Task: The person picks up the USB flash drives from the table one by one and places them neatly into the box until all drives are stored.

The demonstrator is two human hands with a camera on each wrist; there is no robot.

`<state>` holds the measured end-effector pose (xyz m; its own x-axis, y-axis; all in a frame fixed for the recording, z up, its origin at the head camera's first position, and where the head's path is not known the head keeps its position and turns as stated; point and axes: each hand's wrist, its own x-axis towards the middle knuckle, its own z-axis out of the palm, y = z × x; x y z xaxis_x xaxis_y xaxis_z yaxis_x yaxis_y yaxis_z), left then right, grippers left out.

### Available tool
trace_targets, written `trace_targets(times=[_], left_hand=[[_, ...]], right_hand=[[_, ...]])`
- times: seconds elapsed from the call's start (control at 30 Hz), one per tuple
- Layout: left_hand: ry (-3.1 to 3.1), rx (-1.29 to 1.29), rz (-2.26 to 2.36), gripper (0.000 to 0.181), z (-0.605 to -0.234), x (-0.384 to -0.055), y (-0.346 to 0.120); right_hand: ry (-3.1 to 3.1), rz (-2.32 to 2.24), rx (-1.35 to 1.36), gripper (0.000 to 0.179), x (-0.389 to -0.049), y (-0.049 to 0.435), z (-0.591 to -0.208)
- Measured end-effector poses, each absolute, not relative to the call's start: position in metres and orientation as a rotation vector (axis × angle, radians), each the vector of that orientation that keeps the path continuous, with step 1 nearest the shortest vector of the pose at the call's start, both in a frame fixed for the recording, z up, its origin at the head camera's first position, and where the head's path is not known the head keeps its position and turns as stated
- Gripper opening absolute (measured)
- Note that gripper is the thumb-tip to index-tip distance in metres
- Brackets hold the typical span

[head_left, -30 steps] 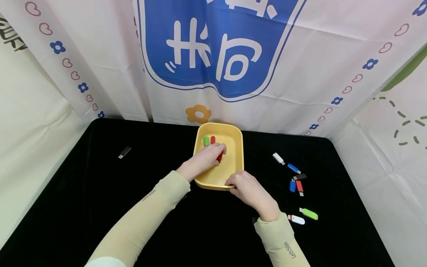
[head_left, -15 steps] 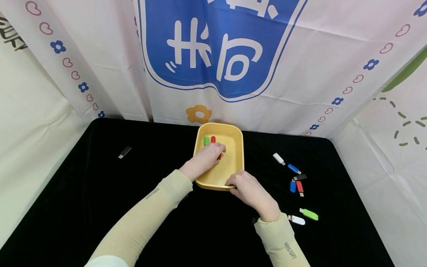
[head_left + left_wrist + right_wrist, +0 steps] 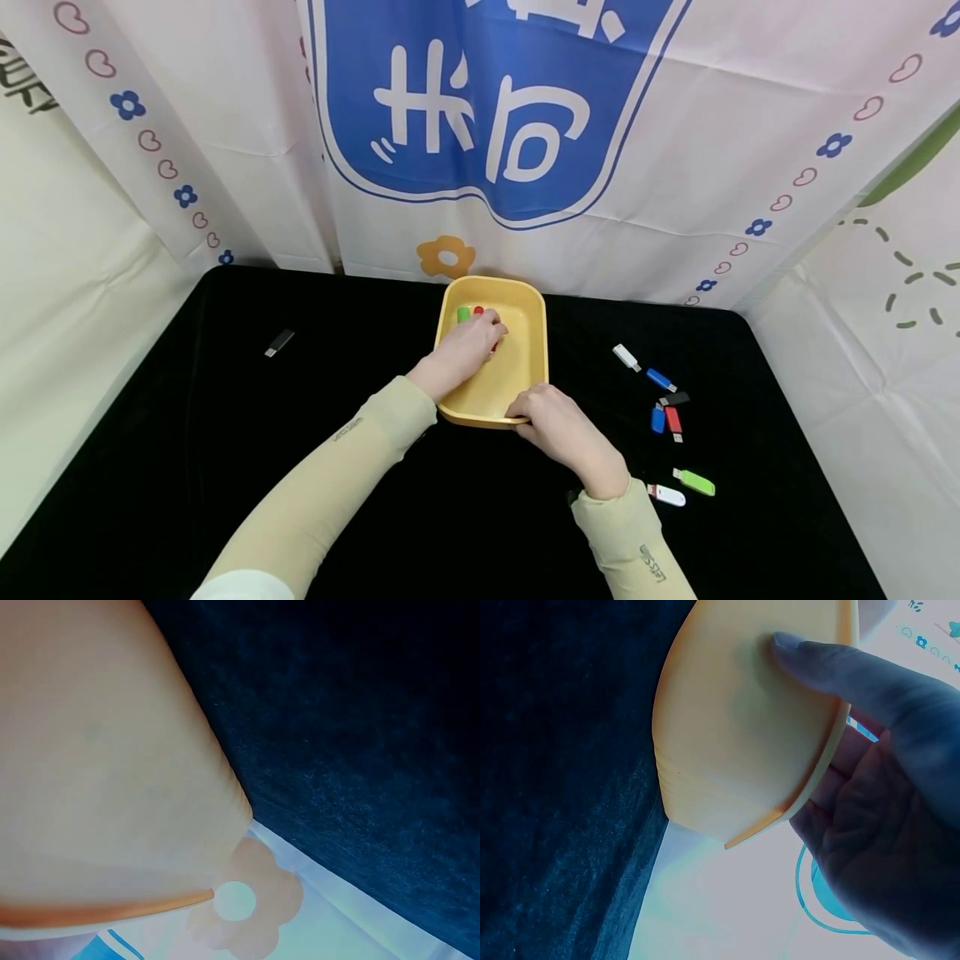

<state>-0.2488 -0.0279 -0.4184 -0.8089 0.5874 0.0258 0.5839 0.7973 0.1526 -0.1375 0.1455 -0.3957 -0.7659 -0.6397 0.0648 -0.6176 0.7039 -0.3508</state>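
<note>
A yellow tray stands at the back middle of the black table. My right hand grips its near right corner; in the right wrist view the thumb presses the outer wall while the fingers go over the rim. Inside the tray, my left hand pinches a red USB stick, mostly hidden under the fingers. Just beyond that hand lie a green USB stick and another red one, both partly covered. The left wrist view shows mainly the tray's outer wall, without the fingers.
Several USB sticks lie right of the tray, among them a white one, a blue one, a red one and a green one. A black USB stick lies alone at the left. A printed curtain hangs behind.
My left hand has shifted slightly away from me and to the right inside the tray, covering more of the red sticks. The right hand and the tray stay in place.
</note>
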Motion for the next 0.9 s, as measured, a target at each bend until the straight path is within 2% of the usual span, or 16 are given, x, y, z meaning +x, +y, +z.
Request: trace_targets(times=[0.13, 0.37, 0.5, 0.7, 0.9], left_hand=[[2.971, 0.93, 0.114, 0.03, -0.4179, -0.2522, -0.0275], [2.957, 0.918, 0.105, 0.01, -0.4183, -0.2552, -0.0296], [2.977, 0.907, 0.144, 0.014, -0.4202, -0.2566, -0.0299], [3.009, 0.846, 0.195, 0.004, -0.4252, -0.2581, -0.031], [3.058, 0.83, 0.181, 0.02, -0.4266, -0.2589, -0.0306]], right_hand=[[2.844, -0.554, -1.058, 0.015, -0.1377, 0.1462, -0.3963], [2.829, -0.567, -1.052, 0.014, -0.1385, 0.1469, -0.3965], [2.833, -0.567, -1.042, 0.014, -0.1383, 0.1466, -0.3966], [2.851, -0.564, -1.046, 0.014, -0.1375, 0.1464, -0.397], [2.861, -0.562, -1.063, 0.014, -0.1377, 0.1462, -0.3976]])
